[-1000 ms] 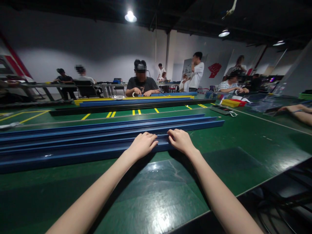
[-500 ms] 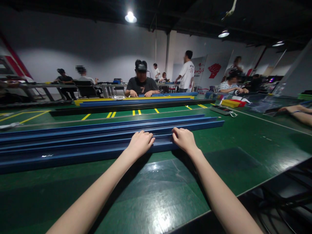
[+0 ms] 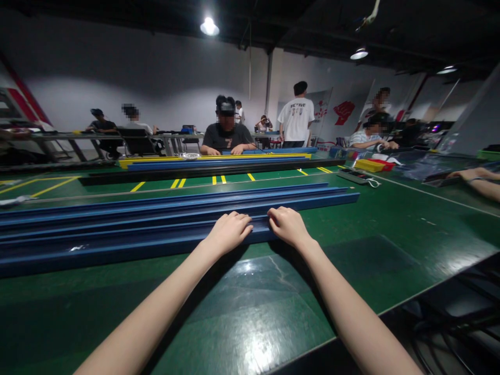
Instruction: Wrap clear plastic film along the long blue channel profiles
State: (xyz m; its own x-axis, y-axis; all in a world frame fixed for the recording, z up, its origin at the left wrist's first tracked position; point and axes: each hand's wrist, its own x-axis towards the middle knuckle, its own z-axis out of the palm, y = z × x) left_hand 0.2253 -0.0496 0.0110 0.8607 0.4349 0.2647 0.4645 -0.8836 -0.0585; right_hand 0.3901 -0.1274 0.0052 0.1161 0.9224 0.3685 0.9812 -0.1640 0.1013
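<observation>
A long blue channel strip lies nearest me on the green table, running in from the left. My left hand rests over it with bent fingers closed around its edges near the right end. Just to the right, my right hand is curled over the same strip, its fingertips turned down on the channel. A short gap separates the two hands, and bare blue profile shows between them. Both palms and the fingertips' undersides are hidden. Directly behind lie more blue strips, parallel and close by.
Beyond are a black strip and a yellow strip. A co-worker sits opposite. A dark device and a yellow tray lie at right, near another person's arm. Clear sheeting lies before me.
My two hands have come closer together along the blue strip, the left shifting slightly right and the right slightly left. The strips look still. A standing person behind has turned away.
</observation>
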